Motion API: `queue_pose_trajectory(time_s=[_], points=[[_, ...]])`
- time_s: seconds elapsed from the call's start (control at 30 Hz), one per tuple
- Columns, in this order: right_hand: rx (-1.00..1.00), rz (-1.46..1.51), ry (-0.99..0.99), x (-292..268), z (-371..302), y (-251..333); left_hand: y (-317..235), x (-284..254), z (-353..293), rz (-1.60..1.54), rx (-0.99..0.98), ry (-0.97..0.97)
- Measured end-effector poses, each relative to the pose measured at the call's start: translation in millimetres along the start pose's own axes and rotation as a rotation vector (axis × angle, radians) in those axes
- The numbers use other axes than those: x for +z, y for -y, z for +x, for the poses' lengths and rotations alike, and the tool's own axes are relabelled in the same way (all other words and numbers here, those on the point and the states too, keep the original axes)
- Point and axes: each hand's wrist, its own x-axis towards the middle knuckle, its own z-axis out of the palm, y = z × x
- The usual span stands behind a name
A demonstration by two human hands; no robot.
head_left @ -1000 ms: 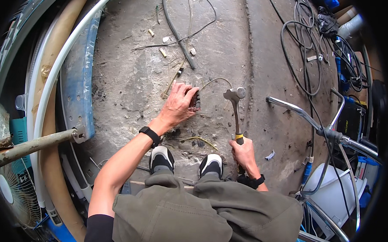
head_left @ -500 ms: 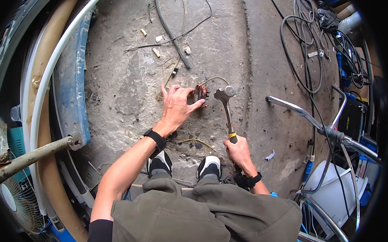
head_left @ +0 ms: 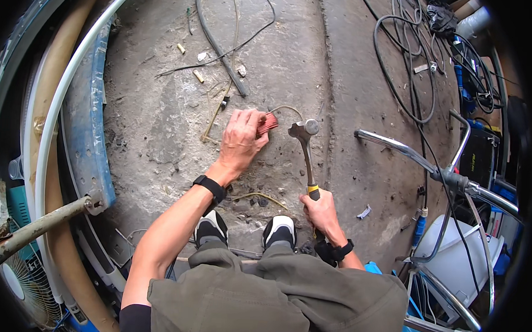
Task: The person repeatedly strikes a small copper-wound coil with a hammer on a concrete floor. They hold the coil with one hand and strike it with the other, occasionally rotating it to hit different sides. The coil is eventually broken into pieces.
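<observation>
Since the earlier frame, we have turned the reddish ribbed piece so its striped side faces us, and the fingers of our left hand have drawn together, gripping its left edge at the concrete floor. Our right hand is still closed around the handle of the hammer, its head just right of the piece. We see yellow-green lettering on a black case at right.
</observation>
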Motion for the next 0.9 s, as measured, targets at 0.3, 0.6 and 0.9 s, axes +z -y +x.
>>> queue_pose_trajectory(time_s=[0.3, 0.6, 0.9], points=[[-0.230, -0.166, -0.028, 5.9, 1.4, 42.8, 34.9, -12.7, -29.9, -0.400, -0.165, 0.061], [-0.264, -0.197, 0.009, 17.4, 14.8, 54.7, 32.2, -8.6, -38.4, -0.377, -0.210, -0.058], [-0.182, -0.192, 0.026, -4.8, 9.0, 67.3, 28.3, 0.8, -43.3, -0.204, -0.349, -0.046]])
